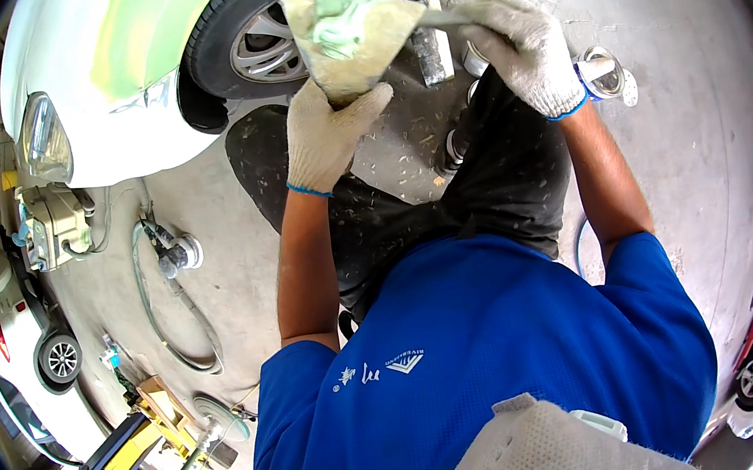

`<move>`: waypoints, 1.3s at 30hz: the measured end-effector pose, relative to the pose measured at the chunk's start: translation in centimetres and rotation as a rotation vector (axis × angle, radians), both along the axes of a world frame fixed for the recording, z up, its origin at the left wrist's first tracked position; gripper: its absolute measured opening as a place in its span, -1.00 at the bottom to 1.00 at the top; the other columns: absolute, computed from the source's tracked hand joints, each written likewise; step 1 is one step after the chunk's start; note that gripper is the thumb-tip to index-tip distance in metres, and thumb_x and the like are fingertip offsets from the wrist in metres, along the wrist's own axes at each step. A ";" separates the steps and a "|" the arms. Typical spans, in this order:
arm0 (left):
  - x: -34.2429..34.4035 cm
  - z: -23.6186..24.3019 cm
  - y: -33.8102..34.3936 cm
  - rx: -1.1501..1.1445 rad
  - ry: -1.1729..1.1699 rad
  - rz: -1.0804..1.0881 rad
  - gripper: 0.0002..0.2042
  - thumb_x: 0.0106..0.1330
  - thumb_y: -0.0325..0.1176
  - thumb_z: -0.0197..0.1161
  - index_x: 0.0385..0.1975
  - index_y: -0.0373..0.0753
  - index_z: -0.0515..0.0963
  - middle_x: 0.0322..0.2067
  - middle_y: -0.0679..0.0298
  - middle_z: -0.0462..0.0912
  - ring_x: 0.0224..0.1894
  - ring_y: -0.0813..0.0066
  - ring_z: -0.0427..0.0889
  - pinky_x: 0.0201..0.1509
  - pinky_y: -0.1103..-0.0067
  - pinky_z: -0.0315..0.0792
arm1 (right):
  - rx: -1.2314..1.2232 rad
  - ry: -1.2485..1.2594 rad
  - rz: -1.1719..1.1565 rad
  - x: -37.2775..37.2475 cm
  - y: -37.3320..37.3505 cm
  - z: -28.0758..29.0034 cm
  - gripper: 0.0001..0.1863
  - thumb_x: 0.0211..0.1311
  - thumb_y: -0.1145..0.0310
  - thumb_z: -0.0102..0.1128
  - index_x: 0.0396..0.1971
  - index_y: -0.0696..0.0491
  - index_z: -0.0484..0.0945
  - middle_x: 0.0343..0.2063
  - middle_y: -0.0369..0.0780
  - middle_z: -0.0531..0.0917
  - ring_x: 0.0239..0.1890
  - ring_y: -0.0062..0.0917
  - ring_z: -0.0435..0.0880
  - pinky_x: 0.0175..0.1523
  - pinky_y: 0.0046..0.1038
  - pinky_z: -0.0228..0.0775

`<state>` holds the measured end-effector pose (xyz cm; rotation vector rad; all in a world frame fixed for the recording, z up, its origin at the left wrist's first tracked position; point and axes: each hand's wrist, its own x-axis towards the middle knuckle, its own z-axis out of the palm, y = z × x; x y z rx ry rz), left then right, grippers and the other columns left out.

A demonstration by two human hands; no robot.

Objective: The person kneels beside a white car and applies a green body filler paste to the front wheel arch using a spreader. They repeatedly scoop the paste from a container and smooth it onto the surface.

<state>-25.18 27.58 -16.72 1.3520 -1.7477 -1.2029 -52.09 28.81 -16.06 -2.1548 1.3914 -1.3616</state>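
- Nearest the camera, whitish mesh-textured fabric [549, 459] is seen.
- Some coating seems done: a yellow-green patch [128, 44] is borne by smooth white bodywork [66, 81].
- Glossy green paste [338, 33] is left on the triangular board [353, 72], clamped in the left hand [325, 134] before the wheel [220, 54].
- A slim tool [446, 17] is clasped by the right hand [531, 51].

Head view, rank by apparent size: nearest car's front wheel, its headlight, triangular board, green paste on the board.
1. Front wheel, even partly covered
2. Triangular board
3. Headlight and green paste: too close to rank
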 end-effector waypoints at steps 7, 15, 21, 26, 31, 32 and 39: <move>-1.0 -0.1 0.0 0.050 -0.010 -0.025 -0.66 0.17 -0.24 0.50 -0.15 -0.34 0.71 -0.42 0.29 0.75 -0.43 0.62 0.63 -0.30 0.58 0.51 | -0.090 -0.165 0.053 0.4 0.0 1.1 -0.77 0.26 0.54 0.32 -0.09 0.22 0.66 -0.26 -0.10 0.72 -0.21 -0.38 0.70 -0.03 -0.42 0.56; -1.7 0.4 -0.4 0.178 0.424 0.123 -0.79 0.18 -0.40 0.49 -0.23 -0.32 0.69 -0.52 0.42 0.62 -0.54 0.71 0.52 -0.47 0.71 0.41 | 0.319 -0.471 -0.090 -0.1 -0.7 -0.5 -0.75 0.31 0.35 0.37 -0.09 0.15 0.70 -0.37 -0.29 0.72 -0.30 -0.66 0.65 -0.16 -0.51 0.56; -2.9 -0.6 -0.1 0.225 0.117 -0.222 -0.81 0.15 -0.35 0.49 -0.35 -0.33 0.69 -0.55 0.45 0.65 -0.53 0.77 0.53 -0.45 0.67 0.41 | 0.566 -0.789 0.024 2.4 -2.2 -4.9 -0.74 0.34 0.34 0.33 -0.09 0.18 0.66 -0.31 -0.28 0.73 -0.26 -0.59 0.69 -0.10 -0.53 0.58; -3.1 -0.6 -1.2 -0.049 -0.115 -0.200 -0.74 0.23 -0.20 0.43 -0.22 -0.24 0.77 -0.46 0.31 0.76 -0.49 0.71 0.60 -0.35 0.64 0.49 | 0.585 -0.549 -0.052 -0.7 -2.3 -3.2 -0.73 0.38 0.33 0.27 -0.03 0.13 0.69 -0.39 -0.30 0.71 -0.35 -0.65 0.64 -0.18 -0.55 0.55; -0.9 -1.9 -3.8 -0.037 -0.409 -0.088 -0.65 0.25 -0.09 0.41 -0.16 -0.25 0.75 -0.34 0.18 0.82 -0.29 0.43 0.79 -0.16 0.48 0.58 | 0.405 -0.671 -0.471 -12.0 -1.1 -9.3 -0.77 0.43 0.37 0.21 -0.03 0.11 0.70 -0.36 -0.35 0.68 -0.37 -0.74 0.57 -0.20 -0.63 0.51; -0.4 -2.4 -4.4 -0.051 -0.476 -0.082 -0.64 0.25 -0.08 0.41 -0.15 -0.26 0.74 -0.32 0.16 0.82 -0.26 0.38 0.80 -0.14 0.46 0.58 | 0.433 -0.713 -0.521 -13.9 -0.7 -12.2 -0.76 0.38 0.39 0.23 -0.06 0.17 0.70 -0.37 -0.29 0.71 -0.41 -0.69 0.62 -0.27 -0.62 0.54; 2.1 -6.1 -5.7 0.155 -0.500 0.034 -0.59 0.22 -0.14 0.45 -0.17 -0.43 0.70 -0.35 0.14 0.80 -0.27 0.51 0.73 -0.10 0.53 0.54 | 1.078 -0.369 -0.979 -17.8 7.4 -41.9 -0.63 0.13 0.18 0.22 -0.14 0.09 0.72 -0.28 0.01 0.78 -0.29 -0.21 0.82 -0.08 -0.27 0.64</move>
